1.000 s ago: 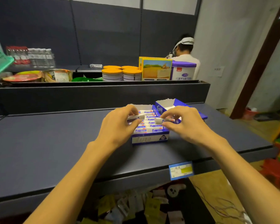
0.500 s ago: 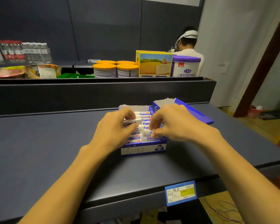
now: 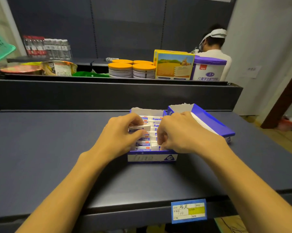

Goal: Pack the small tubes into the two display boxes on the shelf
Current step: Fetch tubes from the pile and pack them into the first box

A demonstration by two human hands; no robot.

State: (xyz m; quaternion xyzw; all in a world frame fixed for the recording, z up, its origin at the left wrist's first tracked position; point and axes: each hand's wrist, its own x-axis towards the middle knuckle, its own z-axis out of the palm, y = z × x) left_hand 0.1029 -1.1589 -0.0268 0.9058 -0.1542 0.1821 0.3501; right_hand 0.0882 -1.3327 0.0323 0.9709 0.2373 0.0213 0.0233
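I am reading "2B" in a blue badge on the front panel of the near display box, at six o'clock from my hands; the larger lettering beside it is too blurred to tell. The purple-lidded can at one o'clock is showing Chinese characters, "儿童学生配方", along its lower band, with a small red logo above that I cannot make out. The price tag on the shelf edge at five o'clock is carrying handwriting I cannot read.
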